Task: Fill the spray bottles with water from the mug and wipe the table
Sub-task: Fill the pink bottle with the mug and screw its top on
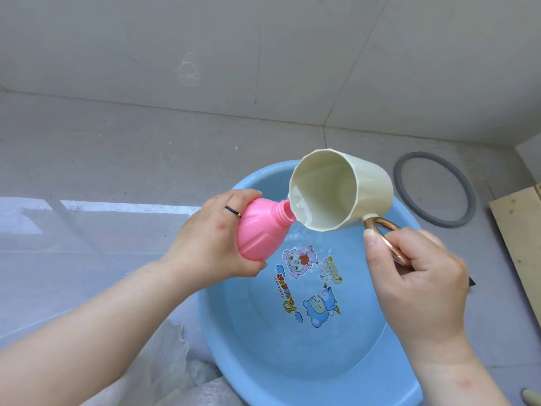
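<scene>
Head view: we see our left hand [210,238] curled round a pink spray bottle [260,230], capless and tilted, its neck touching the rim of a cream mug [373,186]. Our right hand [418,276] grips the mug's gold handle [386,230], with the mug tipped and water at its lip. Both are held over a blue basin [263,361] of water on a grey tiled surface [117,148]. A grey ring [465,206] lies beside the basin's far right rim.

1. Head cam, 1 view, wide-angle; worn on person, faces fwd & down.
2. Close range: left hand [205,244] w/ pink bottle [260,232], right hand [418,282] w/ mug [330,189] mid-frame.
3. Blue basin [222,332] below them; grey tiles [146,54] at top.
</scene>
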Demonstrator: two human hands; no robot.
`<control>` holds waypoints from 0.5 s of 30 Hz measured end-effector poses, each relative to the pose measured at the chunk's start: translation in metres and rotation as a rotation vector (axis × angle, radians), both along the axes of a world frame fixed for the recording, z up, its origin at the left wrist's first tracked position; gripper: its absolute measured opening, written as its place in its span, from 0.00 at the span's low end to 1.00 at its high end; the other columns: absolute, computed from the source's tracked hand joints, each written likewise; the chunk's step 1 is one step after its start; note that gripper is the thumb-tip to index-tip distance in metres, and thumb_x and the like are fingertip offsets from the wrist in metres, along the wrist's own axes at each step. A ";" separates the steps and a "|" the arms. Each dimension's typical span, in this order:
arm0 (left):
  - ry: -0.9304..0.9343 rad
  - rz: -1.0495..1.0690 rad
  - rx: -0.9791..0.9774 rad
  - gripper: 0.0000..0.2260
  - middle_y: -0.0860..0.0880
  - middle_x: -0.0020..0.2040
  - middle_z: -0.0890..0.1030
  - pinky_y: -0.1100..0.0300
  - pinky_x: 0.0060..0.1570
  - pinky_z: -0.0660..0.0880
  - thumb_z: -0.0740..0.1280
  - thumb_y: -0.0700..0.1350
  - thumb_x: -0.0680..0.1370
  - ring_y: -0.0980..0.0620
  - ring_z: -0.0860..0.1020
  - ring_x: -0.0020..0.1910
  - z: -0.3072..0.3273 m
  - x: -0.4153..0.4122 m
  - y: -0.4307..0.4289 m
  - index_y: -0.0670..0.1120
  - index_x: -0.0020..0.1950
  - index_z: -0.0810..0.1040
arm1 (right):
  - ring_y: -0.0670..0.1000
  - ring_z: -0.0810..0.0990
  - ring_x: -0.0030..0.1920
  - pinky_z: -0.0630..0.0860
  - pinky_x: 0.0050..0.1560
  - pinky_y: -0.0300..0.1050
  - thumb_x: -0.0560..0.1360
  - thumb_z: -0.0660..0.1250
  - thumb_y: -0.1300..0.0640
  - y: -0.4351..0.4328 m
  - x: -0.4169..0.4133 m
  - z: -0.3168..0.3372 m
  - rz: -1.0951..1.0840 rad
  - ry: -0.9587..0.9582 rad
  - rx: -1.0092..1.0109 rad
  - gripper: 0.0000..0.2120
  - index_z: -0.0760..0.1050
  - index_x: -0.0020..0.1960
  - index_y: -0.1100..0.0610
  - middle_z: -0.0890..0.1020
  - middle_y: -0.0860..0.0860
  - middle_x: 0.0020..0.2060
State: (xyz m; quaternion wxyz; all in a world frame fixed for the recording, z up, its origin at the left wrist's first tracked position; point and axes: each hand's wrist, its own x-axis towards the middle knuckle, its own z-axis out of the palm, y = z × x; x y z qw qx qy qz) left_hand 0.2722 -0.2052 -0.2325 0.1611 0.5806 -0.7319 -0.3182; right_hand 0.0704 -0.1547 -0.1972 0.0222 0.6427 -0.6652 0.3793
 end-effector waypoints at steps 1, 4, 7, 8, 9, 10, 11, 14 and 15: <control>-0.002 0.001 0.000 0.39 0.57 0.62 0.69 0.63 0.49 0.63 0.77 0.49 0.59 0.55 0.66 0.60 0.000 0.000 0.000 0.55 0.66 0.63 | 0.54 0.62 0.31 0.58 0.26 0.43 0.70 0.60 0.51 0.000 0.000 0.000 0.003 0.007 -0.005 0.21 0.65 0.23 0.62 0.60 0.46 0.22; -0.005 -0.001 -0.001 0.39 0.57 0.62 0.69 0.63 0.49 0.63 0.77 0.50 0.59 0.55 0.66 0.60 -0.001 0.000 0.000 0.55 0.66 0.63 | 0.54 0.62 0.31 0.57 0.26 0.43 0.70 0.60 0.51 0.000 0.000 0.001 0.007 0.031 -0.019 0.21 0.65 0.23 0.62 0.60 0.47 0.22; -0.001 0.001 -0.004 0.39 0.57 0.62 0.69 0.63 0.49 0.63 0.77 0.50 0.58 0.55 0.66 0.60 -0.001 0.000 -0.001 0.55 0.66 0.64 | 0.54 0.62 0.31 0.58 0.25 0.43 0.70 0.60 0.52 0.000 0.000 0.001 0.004 0.042 -0.031 0.21 0.65 0.23 0.62 0.60 0.48 0.22; 0.001 0.001 -0.005 0.39 0.57 0.62 0.69 0.63 0.49 0.63 0.77 0.50 0.58 0.55 0.66 0.60 -0.001 0.000 -0.001 0.54 0.66 0.64 | 0.55 0.62 0.31 0.58 0.25 0.43 0.70 0.60 0.52 0.000 0.001 0.001 0.004 0.044 -0.034 0.21 0.65 0.23 0.62 0.61 0.48 0.22; 0.001 0.001 -0.006 0.39 0.57 0.62 0.69 0.63 0.49 0.63 0.77 0.50 0.58 0.55 0.66 0.59 -0.001 0.000 -0.001 0.54 0.66 0.64 | 0.55 0.62 0.31 0.58 0.25 0.43 0.70 0.60 0.52 0.000 0.001 0.001 0.006 0.048 -0.040 0.20 0.66 0.23 0.62 0.61 0.48 0.22; 0.000 0.001 -0.006 0.39 0.57 0.61 0.69 0.63 0.49 0.63 0.77 0.50 0.59 0.56 0.66 0.59 -0.001 0.000 -0.001 0.54 0.66 0.63 | 0.54 0.62 0.31 0.58 0.25 0.43 0.70 0.60 0.52 0.000 0.001 0.001 0.009 0.053 -0.046 0.20 0.66 0.23 0.62 0.60 0.48 0.22; -0.002 0.000 -0.007 0.39 0.58 0.61 0.69 0.63 0.49 0.63 0.77 0.50 0.59 0.56 0.66 0.59 -0.001 0.000 -0.001 0.54 0.66 0.63 | 0.54 0.62 0.31 0.58 0.25 0.43 0.70 0.60 0.52 -0.001 0.001 0.002 0.011 0.062 -0.051 0.20 0.66 0.23 0.62 0.60 0.48 0.22; 0.002 -0.003 -0.013 0.39 0.58 0.61 0.69 0.63 0.48 0.63 0.77 0.50 0.59 0.55 0.66 0.59 -0.001 0.000 -0.001 0.54 0.66 0.64 | 0.55 0.62 0.31 0.58 0.25 0.44 0.70 0.61 0.53 -0.001 0.001 0.002 0.013 0.091 -0.065 0.20 0.66 0.23 0.63 0.60 0.48 0.22; 0.004 -0.003 -0.014 0.39 0.57 0.61 0.69 0.63 0.49 0.63 0.77 0.50 0.59 0.55 0.66 0.60 -0.001 0.000 0.000 0.54 0.66 0.64 | 0.55 0.61 0.31 0.58 0.25 0.44 0.70 0.61 0.53 -0.001 0.001 0.002 0.011 0.099 -0.068 0.21 0.66 0.23 0.63 0.61 0.48 0.22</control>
